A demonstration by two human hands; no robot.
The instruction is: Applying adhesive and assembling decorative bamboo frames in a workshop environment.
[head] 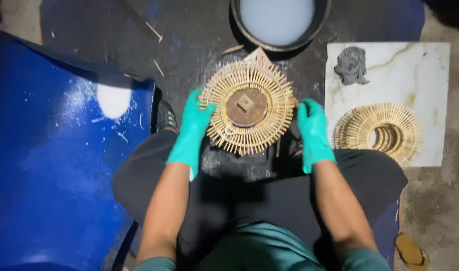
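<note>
Between the knees of the seated person, on the dark floor (199, 35), lies a round bamboo-stick disc (247, 108) with a brown round block (246, 107) resting on its centre, apparently as a weight that keeps the radiating sticks flat. The left hand (192, 131), in a teal glove, has its grip spread and laid against the disc's left rim; the right hand (313, 131), gloved alike, stands open-palmed just beside the right rim, whether touching it I cannot tell. So the disc sits between the two grips, bracketed rather than pinched, which looks like a way to steady or turn it without disturbing the sticks. A dark basin of pale liquid (277, 20) stands just beyond the disc. At the right, a marble slab (430, 65) carries a second stick ring (380, 133) and a grey rag (350, 65). A blue sheet (54, 165) lies at the left.
</note>
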